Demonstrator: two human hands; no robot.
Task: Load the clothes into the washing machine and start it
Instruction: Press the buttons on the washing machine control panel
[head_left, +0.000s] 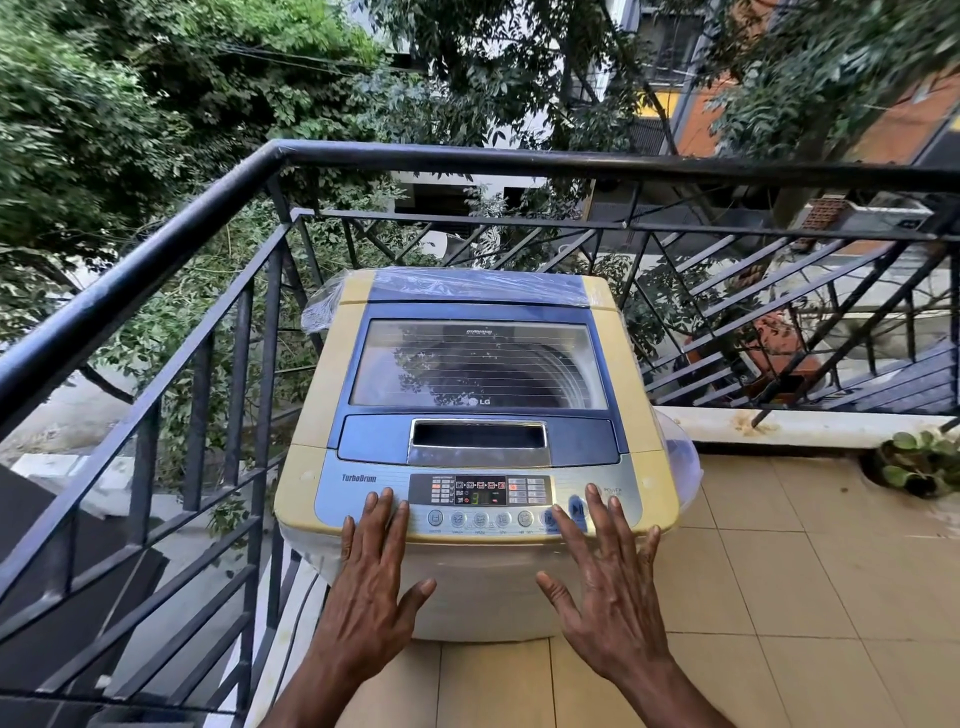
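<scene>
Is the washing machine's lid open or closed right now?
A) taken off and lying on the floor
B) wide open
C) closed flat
C: the glass lid lies flat and shut on top of the washing machine, while the left hand and the right hand reach to the control panel in front of it.

Head view, down over washing machine (475, 415)

Left hand (371, 582) and right hand (605, 587): bare, no gloves, rings or watch. Forearms behind each hand: uncovered, no sleeve visible. Tendons and veins prominent on hand backs.
</scene>
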